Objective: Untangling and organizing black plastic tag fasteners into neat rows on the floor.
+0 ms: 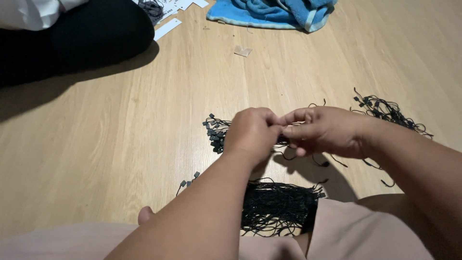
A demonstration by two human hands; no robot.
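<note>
Black tag strings, pinched between left hand and right hand, fingertips pressed together over wooden floor at frame centre. Loose heap of similar strings just behind at 9 o'clock, thick bundle at 6, smaller tangle at 2. Blue towel at 12, another person's dark-clad knee at 10. Likely risk: dangling loops snagging nearby heap, dragging strands into a knot.

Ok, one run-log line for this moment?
left hand: pinching black tag string | right hand: pinching same string | string bundle: on wooden floor, near lap
</note>
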